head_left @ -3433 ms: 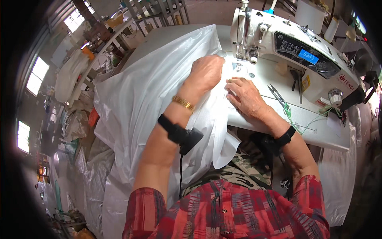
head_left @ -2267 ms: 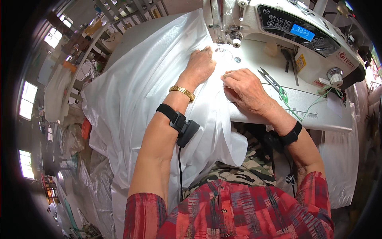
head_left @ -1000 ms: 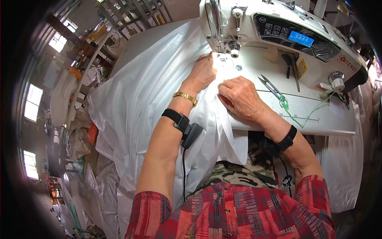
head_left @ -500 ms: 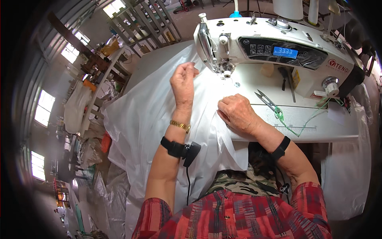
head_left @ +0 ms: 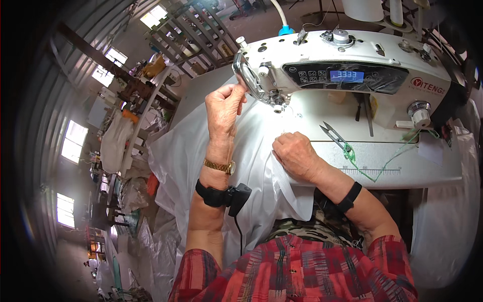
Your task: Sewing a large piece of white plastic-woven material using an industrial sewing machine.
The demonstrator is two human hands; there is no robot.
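Note:
A white, slightly shiny sheet (head_left: pixel 246 166) spreads over the sewing machine's bed and hangs down over my lap. My right hand (head_left: pixel 298 155) is closed on its right edge, just in front of the needle area. At the left end of the white sewing machine (head_left: pixel 322 55) my left hand (head_left: pixel 224 108) is raised, thumb and fingers pinched together. Whatever may be between those fingertips is too small to make out. Under the machine head, bright light washes out the spot around the needle clamp (head_left: pixel 277 107).
Thread snips (head_left: pixel 333 136) with green cord (head_left: pixel 350 156) lie on the table (head_left: pixel 402 163) right of my right hand. Behind them a dark screwdriver-like tool (head_left: pixel 358 108) rests beneath the machine arm. Clear plastic (head_left: pixel 445 211) hangs at the right edge. Metal racks (head_left: pixel 193 35) stand at far left.
My left hand has risen from above the sheet to the machine's left end. My right hand stays at the sheet's edge. The whole view has shifted a little.

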